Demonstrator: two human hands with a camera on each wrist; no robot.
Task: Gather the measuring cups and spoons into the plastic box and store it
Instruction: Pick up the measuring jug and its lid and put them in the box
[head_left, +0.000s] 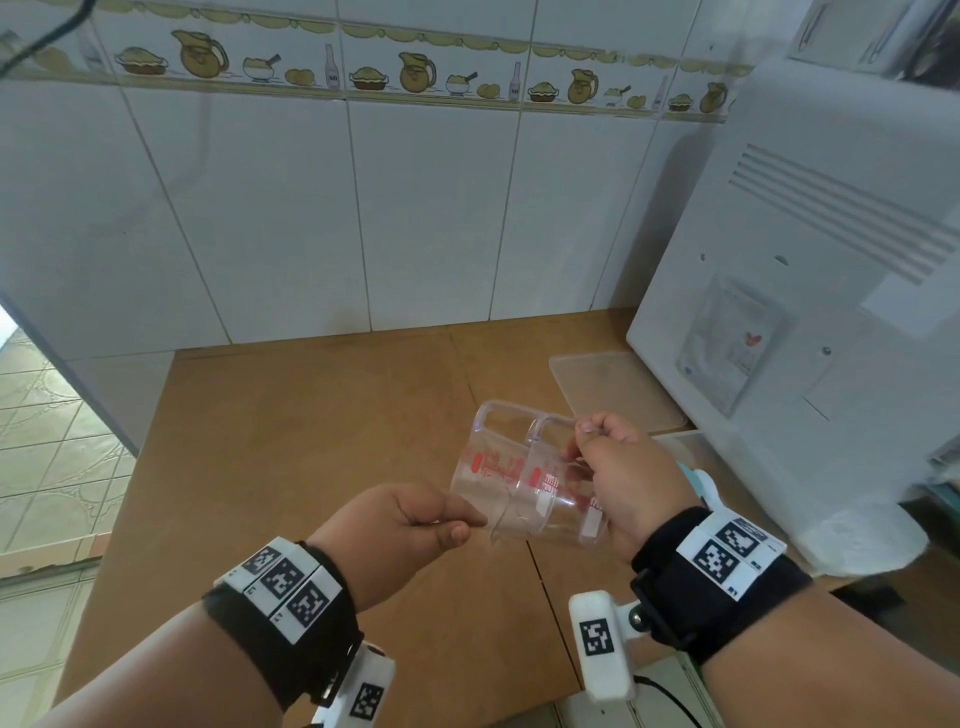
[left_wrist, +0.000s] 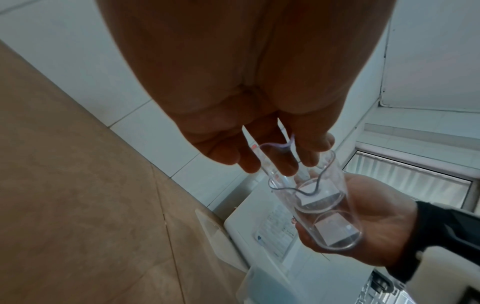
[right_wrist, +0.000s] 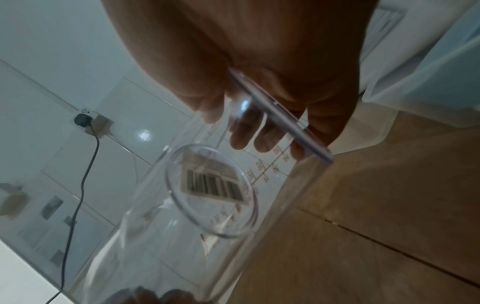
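Two clear measuring cups with red scales lie sideways in the air, one nested in the other, mouths toward my left. The inner cup (head_left: 488, 467) sticks out leftward; my left hand (head_left: 465, 525) pinches its rim, fingers inside the mouth (left_wrist: 272, 162). My right hand (head_left: 587, 441) grips the outer cup (head_left: 561, 499) by its handle and body, with the cup's base against the palm (left_wrist: 363, 226). A barcode sticker (right_wrist: 213, 183) shows on a cup base. The translucent plastic box (head_left: 683, 447) stands behind my right hand, mostly hidden. Its lid (head_left: 608, 389) lies flat on the counter.
The brown counter (head_left: 311, 441) runs to a tiled wall at the back and drops off at its left edge. A large white appliance (head_left: 805, 260) fills the right side, close to the box and lid. A black cable (right_wrist: 83, 185) hangs down the wall.
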